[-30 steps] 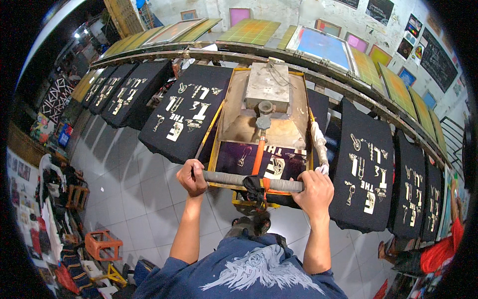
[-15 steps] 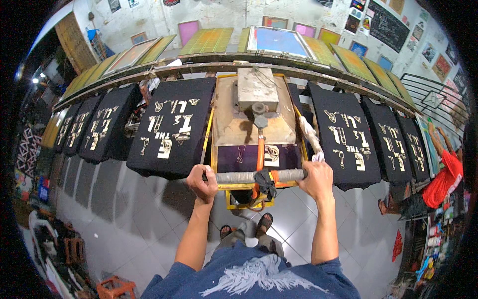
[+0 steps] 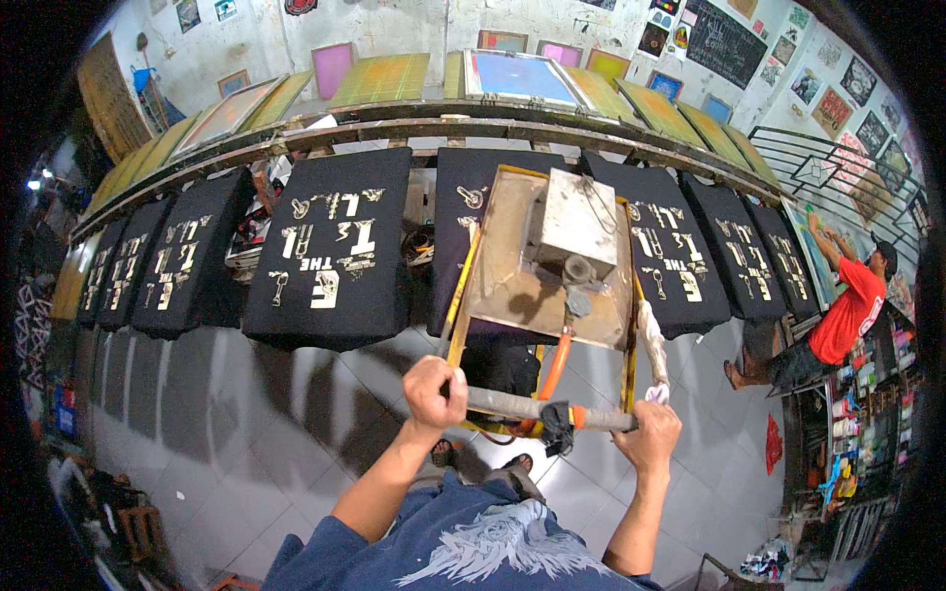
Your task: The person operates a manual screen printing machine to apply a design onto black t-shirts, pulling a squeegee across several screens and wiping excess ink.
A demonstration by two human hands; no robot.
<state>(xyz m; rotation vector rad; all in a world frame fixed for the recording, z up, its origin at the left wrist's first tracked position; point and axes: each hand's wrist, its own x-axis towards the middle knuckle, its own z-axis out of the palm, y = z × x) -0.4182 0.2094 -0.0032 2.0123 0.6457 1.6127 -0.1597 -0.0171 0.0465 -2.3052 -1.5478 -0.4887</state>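
My left hand (image 3: 435, 392) is closed round the left end of a grey wrapped handlebar (image 3: 501, 403), and my right hand (image 3: 650, 433) grips its right end. The bar belongs to a yellow-framed heater (image 3: 503, 291) with a wide tan metal hood, a pale box (image 3: 589, 217) on top and an orange tube (image 3: 556, 366) running toward the bar. Black tape is wound near the bar's middle. White cloth (image 3: 651, 340) wraps the frame by my right hand. Under the slanted hood lies a black shirt (image 3: 451, 192), whose light print is mostly hidden.
Printed black shirts lie on boards in a row to the left (image 3: 340, 172) and right (image 3: 705, 305). Behind them runs a long rail (image 3: 365, 136) with leaning screens (image 3: 379, 81). At the far right a person in a red shirt (image 3: 849, 305) works. Grey floor tiles (image 3: 296, 433) lie below.
The heater has swung to the right and now sits askew, uncovering the left part of the shirt beneath. Both hands have moved right and lower with the handlebar, still gripping it.
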